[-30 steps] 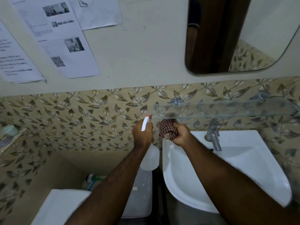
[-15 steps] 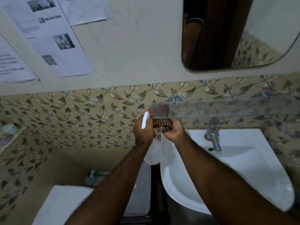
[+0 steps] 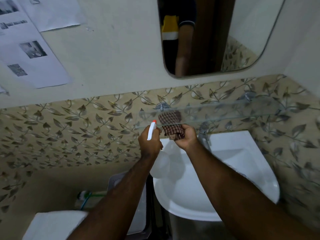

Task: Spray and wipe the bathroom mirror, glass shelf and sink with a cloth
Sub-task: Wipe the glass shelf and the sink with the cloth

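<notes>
My left hand grips a white spray bottle by its neck, the red-tipped nozzle pointing up just left of the glass shelf. My right hand holds a brown checked cloth against the shelf's front left edge; part of the cloth shows through the glass. The white sink lies below both hands, with a metal tap behind my right wrist. The mirror hangs on the wall above the shelf.
Printed paper sheets are stuck to the wall at upper left. Leaf-patterned tiles cover the wall behind the shelf. A toilet cistern stands left of the sink, with a brush beside it and a white lid at the bottom left.
My right hand has lifted the cloth from under the shelf up onto its front left edge and slid slightly right. The left hand with the bottle stayed close beside it.
</notes>
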